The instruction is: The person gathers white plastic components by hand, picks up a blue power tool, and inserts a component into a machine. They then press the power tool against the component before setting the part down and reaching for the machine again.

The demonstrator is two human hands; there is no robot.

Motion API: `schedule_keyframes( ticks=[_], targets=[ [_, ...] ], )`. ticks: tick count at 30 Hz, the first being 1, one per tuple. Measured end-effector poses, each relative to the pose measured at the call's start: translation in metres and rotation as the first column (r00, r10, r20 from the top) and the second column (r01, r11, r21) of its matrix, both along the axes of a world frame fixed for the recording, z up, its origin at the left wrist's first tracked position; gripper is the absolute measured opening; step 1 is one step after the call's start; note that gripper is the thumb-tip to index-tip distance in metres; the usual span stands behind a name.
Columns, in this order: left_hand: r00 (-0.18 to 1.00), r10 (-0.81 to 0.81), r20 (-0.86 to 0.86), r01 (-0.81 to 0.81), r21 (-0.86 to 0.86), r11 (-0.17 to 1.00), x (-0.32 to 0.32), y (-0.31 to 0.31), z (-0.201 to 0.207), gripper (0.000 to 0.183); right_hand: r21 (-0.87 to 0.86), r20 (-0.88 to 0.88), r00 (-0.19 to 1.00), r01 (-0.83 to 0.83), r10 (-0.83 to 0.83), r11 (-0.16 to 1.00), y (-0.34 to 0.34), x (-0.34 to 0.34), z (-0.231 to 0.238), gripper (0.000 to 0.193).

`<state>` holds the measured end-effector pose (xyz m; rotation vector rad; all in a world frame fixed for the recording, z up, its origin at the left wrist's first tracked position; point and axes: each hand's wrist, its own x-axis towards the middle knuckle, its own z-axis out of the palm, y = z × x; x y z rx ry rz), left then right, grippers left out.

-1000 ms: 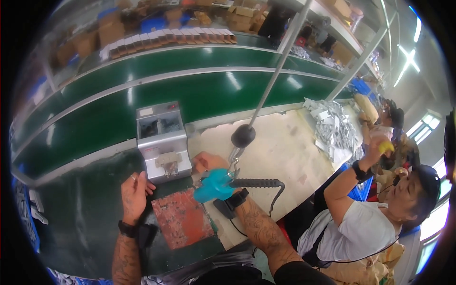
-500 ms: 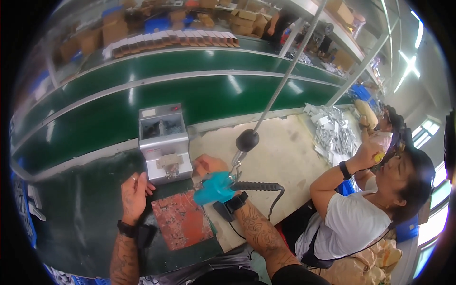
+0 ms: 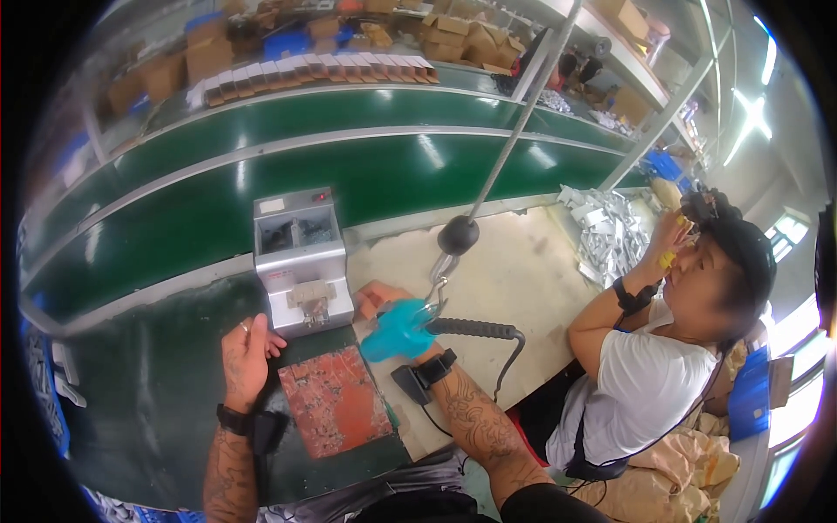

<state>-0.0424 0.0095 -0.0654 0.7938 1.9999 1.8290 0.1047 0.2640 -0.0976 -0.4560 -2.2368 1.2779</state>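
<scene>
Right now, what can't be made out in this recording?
All in the head view:
Right hand: partly hidden by the teal tool, so its grip is unclear.
Pieces inside the silver machine: too small to identify.
Black sleeve: cut off by the lower edge.
Background cardboard boxes: contents too blurred to tell.

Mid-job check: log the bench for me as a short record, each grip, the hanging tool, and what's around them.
Left grip: fingers curled, beside silver screw feeder; contact unclear
Right grip: right of feeder, partly hidden by teal hanging tool; hold unclear
Tool cable: black, ribbed
Mat: red, scuffed, nearer than feeder
Metal parts: silver, piled, far right
Conveyor belt: green, beyond feeder
Co-worker: right, white shirt, arm raised
</scene>
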Motion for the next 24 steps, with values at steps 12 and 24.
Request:
schedule_keyframes(
  ticks=[12, 24],
  targets=[
    [1.000, 0.009, -0.012, -0.010, -0.038, 0.999, 0.000, 0.000, 0.000, 0.046, 0.189, 0.190, 0.982, -0.029, -0.007, 0.981, -0.006, 0.003, 0.024, 0.019],
    [0.999, 0.009, -0.048, -0.011, -0.043, 0.999, 0.000, 0.001, 0.001, 0.044, 0.126, 0.178, 0.984, -0.011, -0.012, 0.992, 0.003, -0.002, 0.002, 0.021]
  ],
)
